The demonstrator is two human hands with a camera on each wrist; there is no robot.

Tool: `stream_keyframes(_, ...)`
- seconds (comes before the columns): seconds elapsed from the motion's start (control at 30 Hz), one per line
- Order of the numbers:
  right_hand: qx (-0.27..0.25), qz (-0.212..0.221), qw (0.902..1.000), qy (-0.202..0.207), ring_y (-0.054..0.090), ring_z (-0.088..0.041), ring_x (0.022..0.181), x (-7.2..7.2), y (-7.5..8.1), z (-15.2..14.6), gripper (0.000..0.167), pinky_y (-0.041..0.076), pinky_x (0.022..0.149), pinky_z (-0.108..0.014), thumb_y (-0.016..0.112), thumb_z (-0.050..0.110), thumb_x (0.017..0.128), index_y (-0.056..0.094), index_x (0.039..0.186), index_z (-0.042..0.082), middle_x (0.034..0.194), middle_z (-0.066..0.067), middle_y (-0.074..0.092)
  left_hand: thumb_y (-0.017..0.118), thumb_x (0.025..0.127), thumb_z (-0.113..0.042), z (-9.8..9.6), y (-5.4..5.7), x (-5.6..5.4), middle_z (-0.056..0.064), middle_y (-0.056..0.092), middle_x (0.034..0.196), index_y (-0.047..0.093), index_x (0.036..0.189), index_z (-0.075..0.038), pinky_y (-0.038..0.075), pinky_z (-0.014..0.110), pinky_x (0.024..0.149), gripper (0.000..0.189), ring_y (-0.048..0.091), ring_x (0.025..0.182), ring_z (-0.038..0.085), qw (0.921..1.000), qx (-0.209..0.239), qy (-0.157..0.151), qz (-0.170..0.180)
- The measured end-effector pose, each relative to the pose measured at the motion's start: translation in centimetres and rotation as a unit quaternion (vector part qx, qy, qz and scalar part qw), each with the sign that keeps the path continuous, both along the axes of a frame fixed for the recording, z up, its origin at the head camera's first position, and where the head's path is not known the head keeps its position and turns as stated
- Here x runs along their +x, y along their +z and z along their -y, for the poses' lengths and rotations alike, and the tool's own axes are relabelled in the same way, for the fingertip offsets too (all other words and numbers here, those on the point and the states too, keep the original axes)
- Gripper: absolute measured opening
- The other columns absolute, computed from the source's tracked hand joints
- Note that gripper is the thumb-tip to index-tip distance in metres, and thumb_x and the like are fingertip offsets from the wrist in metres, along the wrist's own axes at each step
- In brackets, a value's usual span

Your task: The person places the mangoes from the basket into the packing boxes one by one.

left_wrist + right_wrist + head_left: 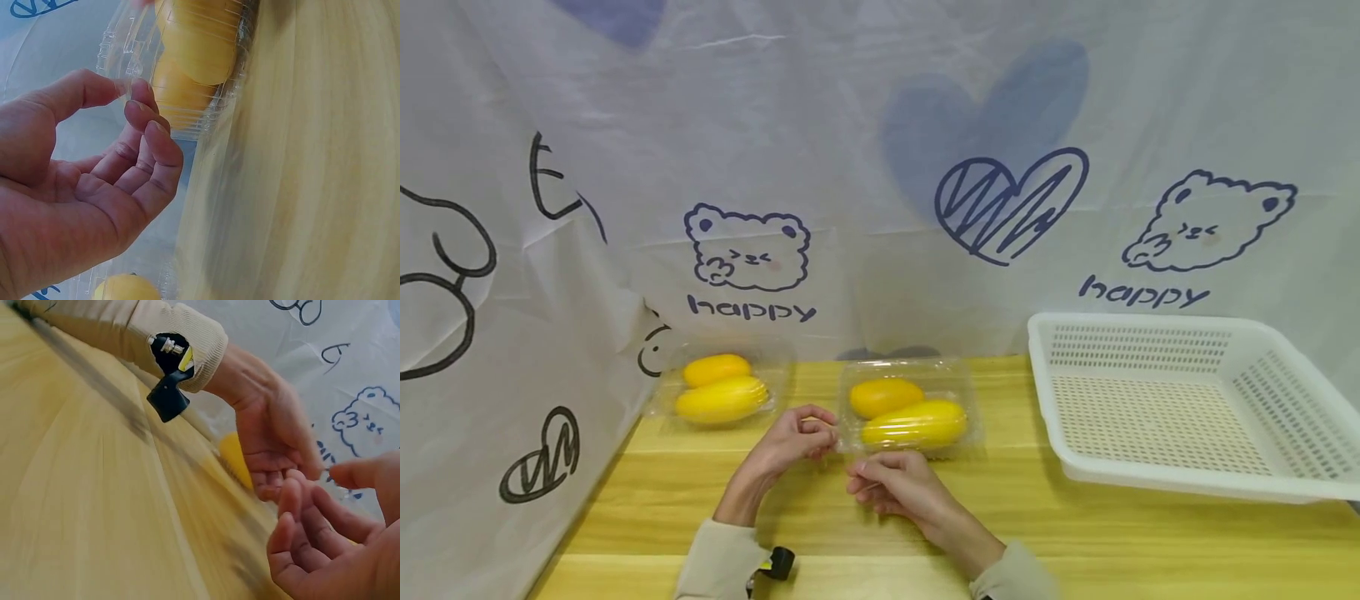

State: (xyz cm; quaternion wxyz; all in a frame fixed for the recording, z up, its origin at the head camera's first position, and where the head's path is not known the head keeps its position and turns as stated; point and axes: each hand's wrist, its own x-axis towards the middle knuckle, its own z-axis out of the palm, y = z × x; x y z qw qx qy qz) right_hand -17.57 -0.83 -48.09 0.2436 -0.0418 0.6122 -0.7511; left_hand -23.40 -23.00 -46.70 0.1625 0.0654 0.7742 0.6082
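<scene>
A clear plastic clamshell box (973,387) stands on the table with two yellow, oblong fruits inside, a plain orange-yellow one (886,398) behind a brighter one (917,423). At the box's front left corner is my left hand (793,437); its thumb and forefinger pinch the clear rim (132,53), while the other fingers curl loosely below. My right hand (902,492) is just in front of the box's front edge. In the right wrist view its thumb (353,474) stands apart from the loosely bent fingers, with nothing seen between them.
A second clear box (782,367) with two similar yellow fruits (722,400) sits at the back left. To the right is a white perforated basket (1157,471). A printed white cloth (850,167) hangs behind and at the left of the wooden table (820,533).
</scene>
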Motion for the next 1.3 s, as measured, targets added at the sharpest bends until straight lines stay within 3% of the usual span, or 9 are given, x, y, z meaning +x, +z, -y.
stream_keyframes(0.2,0.075,-0.095,0.9906,0.064,0.072,-0.023,0.087,0.2,1.8,-2.4,0.034,0.056,0.074,-0.036,0.067,0.025,0.1,0.071,0.119,-0.003,0.097,-0.009,0.076,0.066,0.095,-0.006,-0.1,0.2,0.2,0.009,0.071,0.085,0.055,0.12,0.009,0.052,0.029,0.069,0.031,0.059,0.073,0.018,1.0,0.001,0.006,0.005)
stream_keyframes(0.3,0.106,-0.156,0.9759,0.11,0.072,-0.029,0.092,-0.1,3.1,-3.9,0.032,0.057,0.078,-0.042,0.062,0.021,0.103,0.068,0.123,-0.002,0.101,-0.011,0.075,0.066,0.096,-0.007,0.0,0.2,0.2,0.01,0.071,0.086,0.055,0.121,0.009,0.052,0.029,0.068,0.032,0.059,0.073,0.019,1.0,0.002,0.005,0.006)
stream_keyframes(0.4,0.131,-0.213,0.9611,0.118,0.072,-0.031,0.092,-0.5,4.5,-5.4,0.028,0.058,0.077,-0.04,0.06,0.016,0.103,0.068,0.123,-0.003,0.102,-0.012,0.075,0.065,0.097,-0.007,0.1,0.3,0.2,0.01,0.071,0.088,0.055,0.122,0.01,0.053,0.03,0.068,0.032,0.059,0.073,0.019,1.0,0.005,-0.001,0.008)
stream_keyframes(0.57,0.162,-0.262,0.9504,0.04,0.071,-0.034,0.094,-0.9,5.7,-7.4,0.025,0.058,0.078,-0.032,0.063,0.013,0.102,0.068,0.119,-0.005,0.102,-0.013,0.075,0.063,0.098,-0.007,0.2,0.4,0.3,0.012,0.071,0.091,0.054,0.124,0.011,0.054,0.031,0.068,0.033,0.06,0.075,0.02,0.9998,0.012,-0.011,0.015)
stream_keyframes(0.8,0.174,-0.287,0.938,-0.086,0.071,-0.037,0.089,-1.7,5.5,-8.9,0.019,0.059,0.076,-0.034,0.063,0.007,0.102,0.071,0.115,-0.003,0.097,-0.013,0.075,0.063,0.099,-0.007,0.3,0.6,0.3,0.016,0.072,0.095,0.053,0.127,0.011,0.054,0.031,0.069,0.035,0.061,0.077,0.02,0.9997,0.01,-0.017,0.017)
stream_keyframes(1.0,0.213,-0.299,0.9112,-0.187,0.071,-0.028,0.089,-2.5,5.1,-9.8,0.02,0.059,0.073,-0.03,0.059,0.003,0.102,0.071,0.116,-0.003,0.097,-0.011,0.075,0.065,0.1,-0.008,0.5,0.5,0.3,0.02,0.073,0.097,0.05,0.129,0.009,0.054,0.033,0.067,0.037,0.065,0.08,0.022,0.9994,-0.001,-0.033,0.01)
stream_keyframes(1.17,0.253,-0.296,0.8932,-0.224,0.068,-0.027,0.104,-2.9,4.5,-10.5,0.024,0.055,0.083,-0.025,0.056,0.002,0.103,0.069,0.123,0.0,0.11,-0.015,0.074,0.065,0.099,-0.007,0.5,0.4,0.2,0.02,0.073,0.096,0.05,0.128,0.009,0.055,0.034,0.069,0.036,0.066,0.082,0.024,0.9993,-0.003,-0.037,0.008)
stream_keyframes(1.3,0.282,-0.288,0.8887,-0.219,0.063,-0.031,0.115,-3.2,4.1,-10.8,0.031,0.054,0.089,-0.036,0.051,-0.003,0.102,0.065,0.129,0.0,0.121,-0.018,0.069,0.065,0.098,-0.005,0.4,0.4,0.2,0.02,0.072,0.094,0.049,0.129,0.011,0.055,0.034,0.069,0.038,0.065,0.08,0.024,0.9994,-0.003,-0.035,0.007)
